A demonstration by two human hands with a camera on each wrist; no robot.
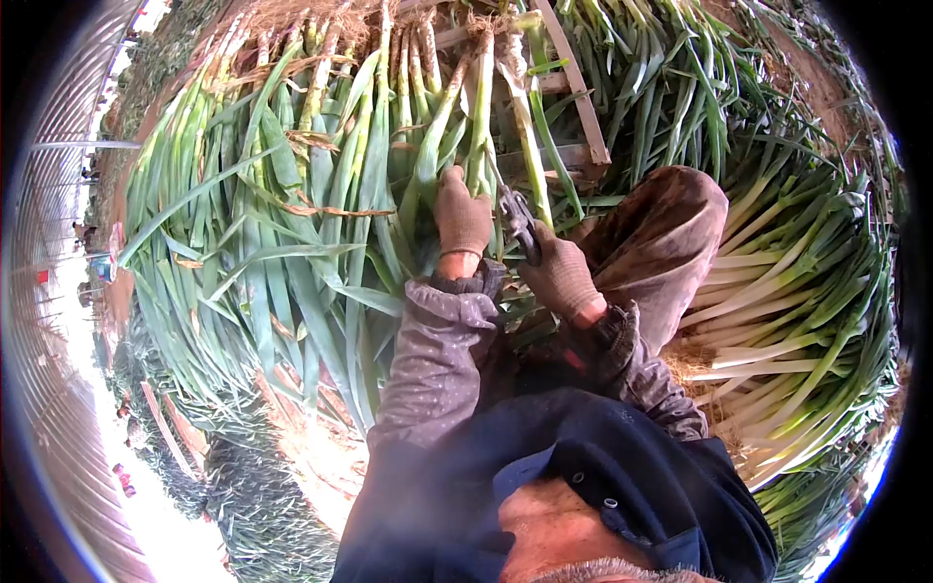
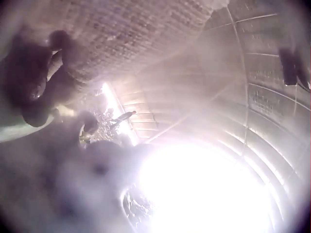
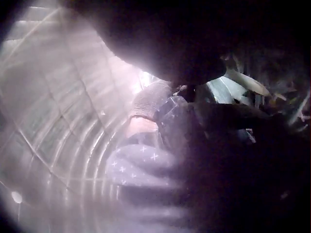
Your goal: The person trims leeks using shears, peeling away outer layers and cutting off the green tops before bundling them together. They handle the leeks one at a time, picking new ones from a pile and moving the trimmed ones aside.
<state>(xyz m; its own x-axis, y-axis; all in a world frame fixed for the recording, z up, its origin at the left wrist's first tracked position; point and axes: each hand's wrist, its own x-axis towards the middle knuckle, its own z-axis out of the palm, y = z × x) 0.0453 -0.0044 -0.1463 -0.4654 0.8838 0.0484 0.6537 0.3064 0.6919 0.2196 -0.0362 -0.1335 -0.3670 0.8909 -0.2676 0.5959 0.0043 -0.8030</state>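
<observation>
In the head view my left hand point(image 1: 463, 219), in a knitted glove, grips a leek point(image 1: 481, 121) low on its stalk, among the leaves. Its rooted end points away from me. My right hand point(image 1: 562, 275), gloved too, holds a dark tool point(image 1: 518, 216) with a thin, pale metal tip beside that stalk; what kind of tool it is I cannot tell. Another leek point(image 1: 526, 126) lies just right of the tip. Glare and blur fill the left wrist view, where the glove point(image 2: 131, 36) crosses the top. Deep shadow covers most of the right wrist view.
A thick layer of leeks point(image 1: 292, 214) spreads to the left, roots at the far side. Pale-stalked leeks point(image 1: 768, 301) are heaped at the right, beyond my bent knee point(image 1: 666, 233). A wooden frame point(image 1: 578, 92) stands ahead. Ribbed sheeting point(image 1: 58, 389) curves along the left.
</observation>
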